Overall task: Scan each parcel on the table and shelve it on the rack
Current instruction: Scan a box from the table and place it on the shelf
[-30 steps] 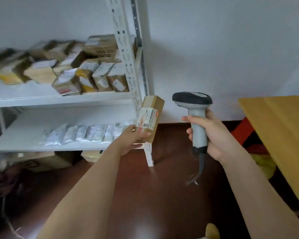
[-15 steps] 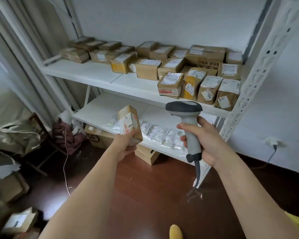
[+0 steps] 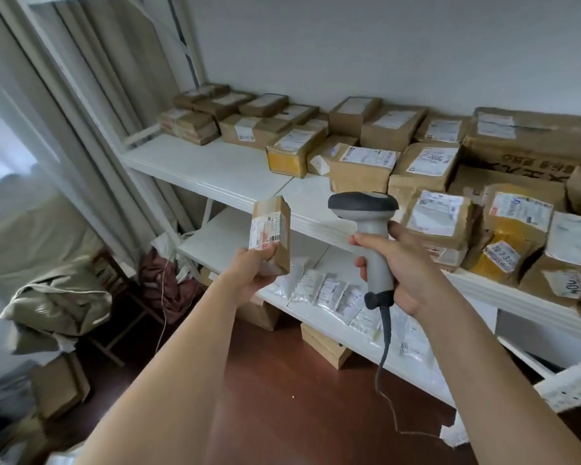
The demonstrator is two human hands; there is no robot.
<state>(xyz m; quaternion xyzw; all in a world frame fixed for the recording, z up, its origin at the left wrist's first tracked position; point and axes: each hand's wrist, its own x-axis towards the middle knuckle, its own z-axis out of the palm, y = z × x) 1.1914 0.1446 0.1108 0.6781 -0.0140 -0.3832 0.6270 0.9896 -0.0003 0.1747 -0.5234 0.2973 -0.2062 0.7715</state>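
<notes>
The left hand (image 3: 252, 266) grasps one small brown cardboard parcel (image 3: 271, 234) with a white label, upright, in front of the white metal rack (image 3: 215, 169). The right hand (image 3: 403, 263) has its fingers (image 3: 366, 239) wrapped round one grey handheld barcode scanner (image 3: 373, 236). Two white shelves show: the upper carries some twenty taped cardboard boxes (image 3: 363, 166), the lower a row of about seven pale plastic mailers (image 3: 329, 293).

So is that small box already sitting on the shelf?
No, the left hand holds the box up in front of the shelf.
</notes>
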